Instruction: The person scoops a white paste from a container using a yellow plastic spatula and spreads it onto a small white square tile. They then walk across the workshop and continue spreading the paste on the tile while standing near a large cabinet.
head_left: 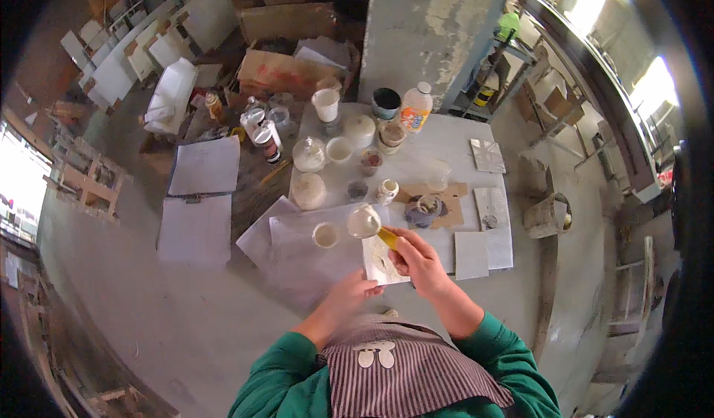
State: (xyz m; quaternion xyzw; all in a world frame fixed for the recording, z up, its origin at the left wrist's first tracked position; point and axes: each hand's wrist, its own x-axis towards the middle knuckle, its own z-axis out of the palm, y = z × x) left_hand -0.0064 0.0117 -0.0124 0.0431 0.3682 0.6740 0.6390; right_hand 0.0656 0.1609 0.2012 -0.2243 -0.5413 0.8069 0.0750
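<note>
My right hand (418,258) is closed round the yellow handle (388,238) of a tool. The handle meets a small round pale head or cup (364,222) with whitish paste on it; I cannot tell whether these are one piece. Below it, a white square panel (384,262) smeared with cream paste lies at the table's near edge. My left hand (355,293), partly blurred, has its fingers closed on the panel's lower left corner. Just left of the panel, a cup of beige stuff (325,234) stands on a white sheet (294,251).
Several cups, jars and a clear bottle with an orange label (416,107) crowd the back of the white table (468,202). A stained cardboard piece (454,213) and flat grey-white panels (471,254) lie on the right. A peeling pillar (420,35) rises behind; a bucket (547,216) stands rightward.
</note>
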